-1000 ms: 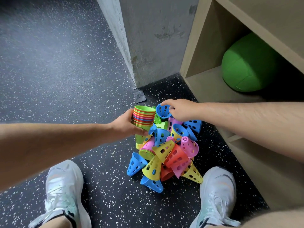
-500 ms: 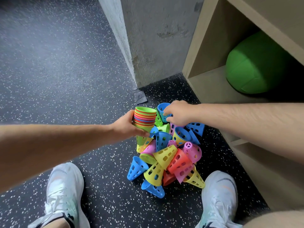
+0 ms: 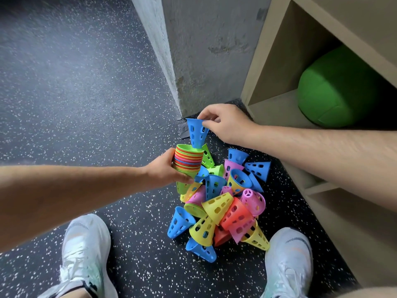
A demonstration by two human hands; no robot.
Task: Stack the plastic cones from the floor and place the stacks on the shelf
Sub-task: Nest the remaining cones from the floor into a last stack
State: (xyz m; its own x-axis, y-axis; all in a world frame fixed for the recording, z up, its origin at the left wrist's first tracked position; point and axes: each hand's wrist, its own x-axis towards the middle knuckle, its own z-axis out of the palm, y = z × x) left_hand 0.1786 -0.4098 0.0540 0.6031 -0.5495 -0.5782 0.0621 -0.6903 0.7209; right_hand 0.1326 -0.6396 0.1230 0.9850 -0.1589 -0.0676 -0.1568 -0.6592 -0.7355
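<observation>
My left hand (image 3: pixel 166 172) grips a stack of nested cones (image 3: pixel 188 160) with many coloured rims, a green one on top, wide ends up. My right hand (image 3: pixel 224 122) pinches the rim of a single blue cone (image 3: pixel 196 132) and holds it point down, its tip at the mouth of the stack. Below lies a pile of loose cones (image 3: pixel 223 203) in blue, yellow, pink, red and green on the dark speckled floor. The wooden shelf (image 3: pixel 275 106) stands to the right.
A green ball (image 3: pixel 335 89) fills the back of the shelf's open compartment. A grey concrete pillar (image 3: pixel 193 50) rises behind the pile. My two white shoes (image 3: pixel 86 254) (image 3: pixel 287 261) flank the pile. A lower shelf board (image 3: pixel 343 222) runs along the right.
My right hand has lifted a blue cone out of the pile and brought it over the stack. The left hand kept hold of the stack, roughly in place.
</observation>
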